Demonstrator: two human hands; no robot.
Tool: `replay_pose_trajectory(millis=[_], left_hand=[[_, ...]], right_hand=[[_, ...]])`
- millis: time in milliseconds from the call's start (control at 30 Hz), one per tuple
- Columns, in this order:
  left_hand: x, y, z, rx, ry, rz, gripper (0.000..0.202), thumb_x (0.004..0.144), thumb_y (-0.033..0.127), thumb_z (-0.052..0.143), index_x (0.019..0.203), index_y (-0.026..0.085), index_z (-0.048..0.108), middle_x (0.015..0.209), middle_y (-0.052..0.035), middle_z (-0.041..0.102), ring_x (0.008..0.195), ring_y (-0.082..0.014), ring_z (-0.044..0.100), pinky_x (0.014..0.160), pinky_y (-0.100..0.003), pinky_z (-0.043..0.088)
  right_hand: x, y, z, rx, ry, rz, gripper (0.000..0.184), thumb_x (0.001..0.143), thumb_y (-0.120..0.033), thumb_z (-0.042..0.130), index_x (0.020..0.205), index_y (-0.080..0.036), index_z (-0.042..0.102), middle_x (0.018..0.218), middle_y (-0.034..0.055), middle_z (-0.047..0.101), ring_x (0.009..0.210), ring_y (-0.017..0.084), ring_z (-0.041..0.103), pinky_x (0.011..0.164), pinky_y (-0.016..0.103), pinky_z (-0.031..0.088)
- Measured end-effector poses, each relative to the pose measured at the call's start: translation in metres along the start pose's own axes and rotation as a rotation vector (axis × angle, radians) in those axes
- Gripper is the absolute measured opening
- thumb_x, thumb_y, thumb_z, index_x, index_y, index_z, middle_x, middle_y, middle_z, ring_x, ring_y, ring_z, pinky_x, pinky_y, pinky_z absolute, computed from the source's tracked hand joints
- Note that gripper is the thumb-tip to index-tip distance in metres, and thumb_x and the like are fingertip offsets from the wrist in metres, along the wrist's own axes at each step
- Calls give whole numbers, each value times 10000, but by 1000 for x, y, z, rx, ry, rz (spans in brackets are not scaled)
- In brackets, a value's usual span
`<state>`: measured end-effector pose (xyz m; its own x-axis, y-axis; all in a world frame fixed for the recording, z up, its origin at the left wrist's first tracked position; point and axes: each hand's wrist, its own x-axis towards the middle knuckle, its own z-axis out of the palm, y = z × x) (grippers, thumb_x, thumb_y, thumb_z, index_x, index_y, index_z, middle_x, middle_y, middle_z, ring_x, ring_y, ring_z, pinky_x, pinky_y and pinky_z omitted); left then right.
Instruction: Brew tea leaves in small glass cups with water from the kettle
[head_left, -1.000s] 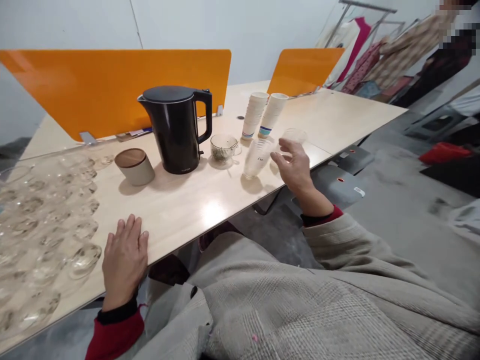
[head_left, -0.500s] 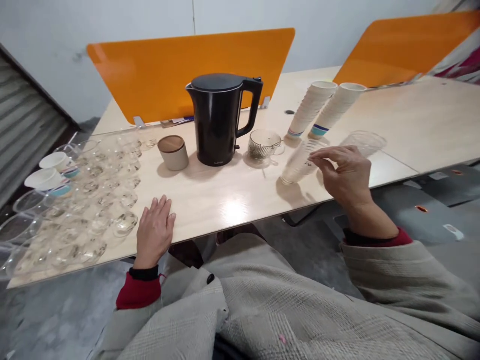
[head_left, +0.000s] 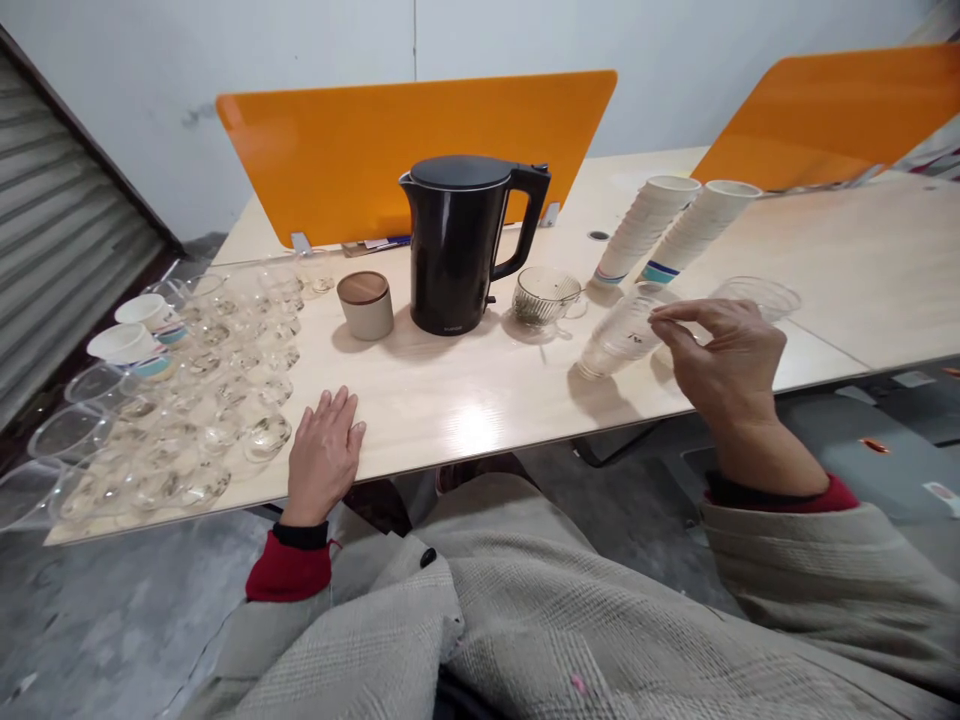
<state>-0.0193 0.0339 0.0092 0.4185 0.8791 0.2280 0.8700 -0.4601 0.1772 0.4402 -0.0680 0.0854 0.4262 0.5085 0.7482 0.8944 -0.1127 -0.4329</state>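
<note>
My right hand (head_left: pixel 724 365) hovers at the table's front right edge. Its thumb and forefinger pinch the rim of the top cup in a leaning stack of clear plastic cups (head_left: pixel 619 338). Another clear plastic cup (head_left: pixel 756 296) shows just behind that hand. My left hand (head_left: pixel 322 455) lies flat on the front edge of the light wood table (head_left: pixel 465 400), fingers spread, holding nothing. Just left of it are several upturned glass cups (head_left: pixel 225 400).
A black electric kettle (head_left: pixel 461 245) stands mid-table, with a beige canister with a brown lid (head_left: pixel 365 305) on its left and a glass mug (head_left: pixel 544 297) on its right. Two leaning stacks of paper cups (head_left: pixel 667 235) stand behind. Two paper cups (head_left: pixel 135 335) sit far left. Orange dividers (head_left: pixel 375 150) back the table.
The view has swung left, bringing the paper cups and a shutter at far left into sight. My right hand's fingers have closed onto the clear stack's rim; my left hand has stayed flat.
</note>
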Motion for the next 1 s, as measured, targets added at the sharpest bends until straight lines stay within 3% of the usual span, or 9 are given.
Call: replay_pose_trajectory(millis=[133, 233, 333, 433, 533, 667, 800, 1000], left_hand=[[-1, 0, 1, 2, 18, 12, 532, 1092, 354, 368, 1518, 145, 608, 1675, -124, 536, 1611, -327, 441, 1322, -557, 359], [-1, 0, 1, 6, 25, 16, 526, 1092, 350, 373, 1516, 149, 611, 1674, -122, 537, 1608, -328, 445, 1320, -552, 365], [-1, -1, 2, 10, 24, 16, 521, 1094, 349, 375, 1520, 162, 609, 1674, -116, 540, 1608, -327, 446, 1322, -548, 364], [-1, -1, 3, 11, 29, 23, 522, 1094, 344, 371, 1520, 158, 609, 1672, -119, 542, 1606, -335, 449, 1316, -560, 372], [-1, 0, 3, 18, 28, 21, 515, 1088, 330, 388, 1521, 163, 612, 1669, -122, 547, 1606, -331, 450, 1312, -556, 381], [-1, 1, 3, 28, 26, 21, 507, 1088, 325, 411, 1530, 175, 607, 1673, -116, 544, 1608, -322, 447, 1315, -536, 382], [-2, 2, 2, 29, 19, 18, 512, 1091, 321, 406, 1531, 150, 608, 1670, -118, 547, 1606, -329, 449, 1317, -541, 378], [-3, 3, 2, 10, 28, 22, 511, 1093, 320, 403, 1529, 148, 608, 1670, -114, 547, 1611, -337, 440, 1317, -565, 374]], right_hand=[[5, -3, -5, -42, 58, 20, 63, 790, -304, 659, 738, -294, 694, 847, 61, 818, 908, 283, 770, 1013, 482, 540], [10, -15, -16, -35, 164, -50, 107, 815, -351, 643, 750, -297, 709, 862, 57, 829, 922, 283, 785, 1025, 495, 540], [11, -39, -27, 10, 274, -172, 103, 861, -337, 673, 785, -292, 727, 899, 45, 842, 951, 271, 800, 1039, 495, 535], [6, -72, -24, 101, 250, -294, 81, 927, -321, 739, 851, -298, 751, 924, 28, 847, 965, 251, 799, 1003, 473, 547], [-5, -106, 4, 298, 136, -385, 71, 959, -258, 763, 893, -285, 765, 936, 29, 847, 937, 238, 790, 946, 451, 562], [-25, -143, 63, 491, -104, -404, 119, 1005, -247, 705, 900, -275, 756, 966, 14, 834, 961, 229, 768, 955, 448, 562], [-43, -169, 119, 559, -245, -408, 179, 1037, -252, 656, 895, -260, 765, 987, 25, 825, 986, 233, 725, 961, 445, 539], [-58, -200, 168, 574, -405, -400, 202, 1051, -246, 631, 916, -229, 781, 1005, 49, 812, 992, 243, 669, 967, 437, 512]])
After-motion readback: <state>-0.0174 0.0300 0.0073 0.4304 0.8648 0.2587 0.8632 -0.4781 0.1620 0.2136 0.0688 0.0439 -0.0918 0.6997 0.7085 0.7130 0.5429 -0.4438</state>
